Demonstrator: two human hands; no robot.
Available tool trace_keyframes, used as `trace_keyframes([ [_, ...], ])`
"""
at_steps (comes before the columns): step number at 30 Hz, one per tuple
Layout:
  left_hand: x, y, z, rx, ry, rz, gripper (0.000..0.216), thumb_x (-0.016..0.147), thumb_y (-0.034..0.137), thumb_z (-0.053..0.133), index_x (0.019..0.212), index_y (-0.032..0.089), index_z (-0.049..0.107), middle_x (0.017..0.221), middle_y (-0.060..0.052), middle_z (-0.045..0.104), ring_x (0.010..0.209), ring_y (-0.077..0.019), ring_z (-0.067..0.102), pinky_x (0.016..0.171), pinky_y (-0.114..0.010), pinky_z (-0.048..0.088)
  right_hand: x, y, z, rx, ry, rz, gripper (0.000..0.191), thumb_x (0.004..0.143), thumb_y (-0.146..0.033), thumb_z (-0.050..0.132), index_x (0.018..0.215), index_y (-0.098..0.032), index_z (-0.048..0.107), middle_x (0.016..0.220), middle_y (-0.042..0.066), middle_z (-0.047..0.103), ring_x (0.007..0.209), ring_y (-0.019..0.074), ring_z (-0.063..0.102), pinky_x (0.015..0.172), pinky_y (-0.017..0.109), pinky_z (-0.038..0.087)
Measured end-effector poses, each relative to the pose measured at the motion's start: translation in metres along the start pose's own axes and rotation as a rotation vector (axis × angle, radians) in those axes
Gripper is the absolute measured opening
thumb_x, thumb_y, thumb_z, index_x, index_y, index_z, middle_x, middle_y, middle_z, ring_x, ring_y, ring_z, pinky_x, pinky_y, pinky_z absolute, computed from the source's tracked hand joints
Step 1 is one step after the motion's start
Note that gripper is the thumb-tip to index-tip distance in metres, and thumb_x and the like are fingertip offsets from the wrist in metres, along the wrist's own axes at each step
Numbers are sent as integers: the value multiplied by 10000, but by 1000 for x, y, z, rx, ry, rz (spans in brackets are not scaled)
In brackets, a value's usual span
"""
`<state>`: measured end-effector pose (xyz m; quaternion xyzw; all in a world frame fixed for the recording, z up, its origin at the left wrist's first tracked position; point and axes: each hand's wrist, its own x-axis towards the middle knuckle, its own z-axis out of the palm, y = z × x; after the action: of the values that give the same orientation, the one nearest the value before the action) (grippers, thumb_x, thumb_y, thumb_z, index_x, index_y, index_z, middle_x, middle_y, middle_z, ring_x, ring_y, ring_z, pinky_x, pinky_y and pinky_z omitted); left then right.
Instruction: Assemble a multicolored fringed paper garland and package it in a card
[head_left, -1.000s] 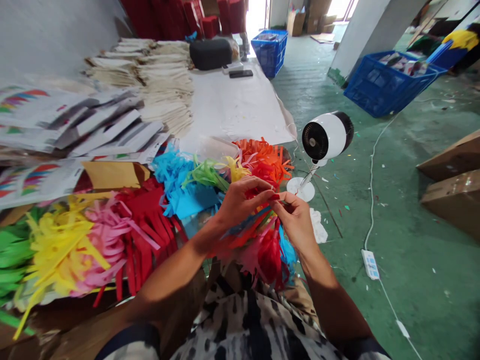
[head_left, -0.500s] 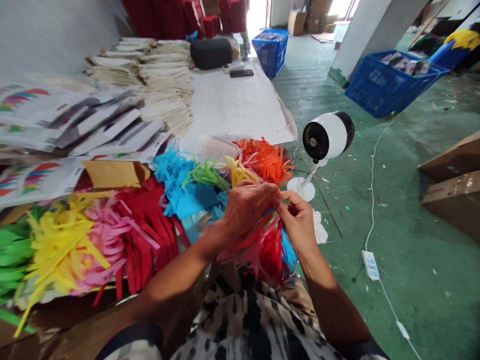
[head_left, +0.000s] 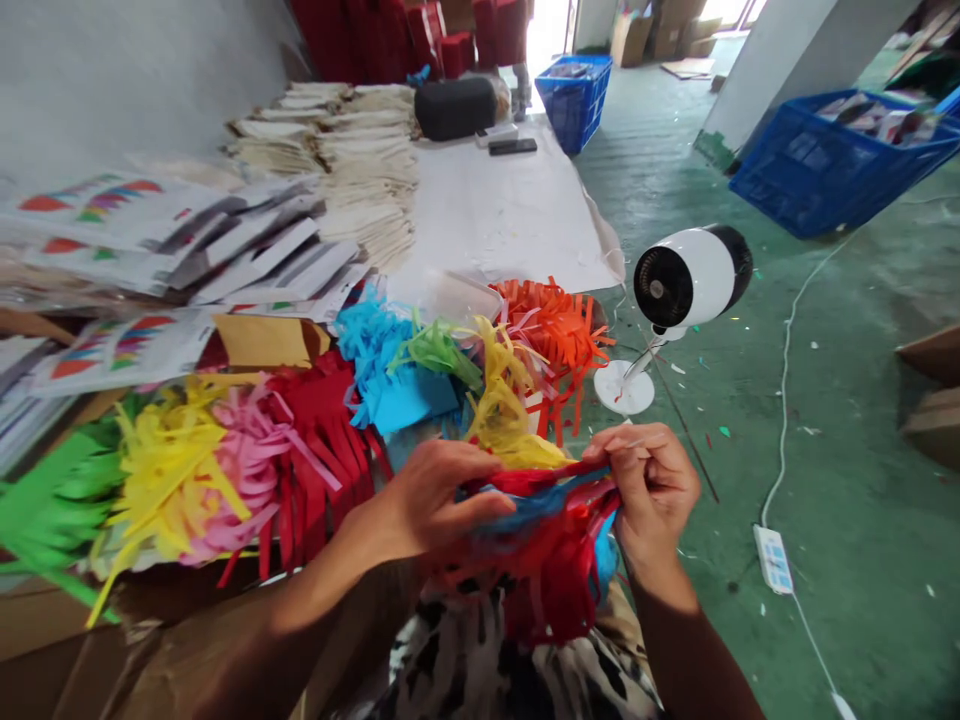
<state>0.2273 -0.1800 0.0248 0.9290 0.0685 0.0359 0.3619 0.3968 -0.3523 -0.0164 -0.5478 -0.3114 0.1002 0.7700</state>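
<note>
Red and blue tissue-paper strips (head_left: pixel 555 500) stretch between my hands above my lap, their loose ends hanging down. My right hand (head_left: pixel 652 485) pinches the strips' gathered right end between thumb and fingers. At the other end, my left hand (head_left: pixel 427 500) has its thumb and fingers around the strips, slightly blurred. Just beyond them lies a yellow paper fringe (head_left: pixel 506 400), with a green fringe (head_left: pixel 439 350), a light-blue fringe (head_left: pixel 409 395) and an orange fringe (head_left: pixel 551 320) around it.
Green, yellow, pink and red fringes (head_left: pixel 315 450) lie at left, before printed packets (head_left: pixel 127 225). Stacked cream bundles (head_left: pixel 360 180) and a dark case (head_left: pixel 455 108) stand farther back. A white fan (head_left: pixel 697 275), power strip (head_left: pixel 772 560) and blue crate (head_left: pixel 840 165) are on the right.
My hands have moved apart and lower, drawing the strips out between them. More of the yellow fringe now shows. The whole view has shifted slightly left.
</note>
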Motion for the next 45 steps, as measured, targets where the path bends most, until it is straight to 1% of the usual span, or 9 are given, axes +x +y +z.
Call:
trace_keyframes([
  [4, -4, -24, -17, 241, 134, -232, 658, 1091, 568, 375, 623, 181, 626, 605, -3, 590, 574, -134, 541, 565, -287, 299, 1, 4, 5, 32, -30, 36, 122, 999, -316, 710, 902, -242, 711, 792, -5, 718, 697, 143, 687, 648, 255, 555],
  [9, 22, -40, -16, 632, 290, -298, 198, 1010, 351, 639, 920, 219, 756, 886, -37, 765, 822, -215, 706, 621, -307, 398, -1, 5, 8, 48, -78, 30, 87, 988, -288, 720, 917, -238, 713, 815, -2, 733, 674, 136, 686, 627, 250, 554],
  [14, 57, -34, -7, 661, 360, -31, 181, 1019, 263, 621, 1131, 202, 749, 1101, -88, 780, 1060, -257, 707, 866, -364, 545, 1, 4, 8, -17, -55, -22, 107, 994, -277, 713, 894, -240, 717, 801, -2, 726, 714, 153, 706, 661, 268, 558],
  [17, 83, -34, -9, 621, 335, 183, 280, 1014, 282, 647, 1281, 238, 718, 1279, -88, 764, 1298, -282, 635, 1159, -494, 440, 1, 5, 11, -22, -62, 28, 124, 994, -294, 712, 882, -242, 716, 822, 4, 729, 712, 150, 700, 641, 260, 548],
  [25, 97, -55, -37, 850, 227, 30, 266, 888, 256, 690, 627, 206, 714, 578, -38, 605, 794, -278, 678, 1148, -630, 358, 4, 15, 6, -6, -73, 87, 86, 988, -286, 717, 913, -245, 707, 835, 8, 749, 662, 150, 693, 629, 268, 564],
  [29, 89, -62, -53, 767, 356, 0, 358, 862, 144, 600, 514, 221, 559, 477, 2, 377, 683, -239, 549, 1113, -636, 338, 8, 18, 7, 4, -61, 106, 105, 990, -289, 714, 900, -241, 692, 837, 8, 753, 687, 147, 702, 638, 255, 562],
  [31, 93, -58, -56, 775, 417, 40, 344, 902, 100, 533, 583, 217, 583, 562, -32, 475, 764, -246, 553, 1124, -609, 320, 10, 19, 9, 20, -59, 110, 110, 989, -289, 715, 897, -240, 679, 825, 5, 750, 674, 145, 701, 625, 252, 560],
  [38, 116, -40, -38, 765, -25, 347, 219, 951, 102, 626, 847, 243, 756, 903, -49, 717, 1001, -244, 612, 1130, -490, 342, 12, 16, 5, -34, -44, 111, 126, 988, -326, 720, 900, -242, 691, 847, 11, 770, 701, 159, 728, 638, 265, 579],
  [45, 118, -55, -40, 642, -22, 344, 153, 970, 192, 694, 847, 243, 771, 962, -53, 750, 1030, -236, 619, 1088, -459, 384, 11, 16, 5, -28, -42, 130, 134, 988, -331, 722, 903, -240, 672, 851, 16, 779, 704, 167, 734, 636, 278, 576],
])
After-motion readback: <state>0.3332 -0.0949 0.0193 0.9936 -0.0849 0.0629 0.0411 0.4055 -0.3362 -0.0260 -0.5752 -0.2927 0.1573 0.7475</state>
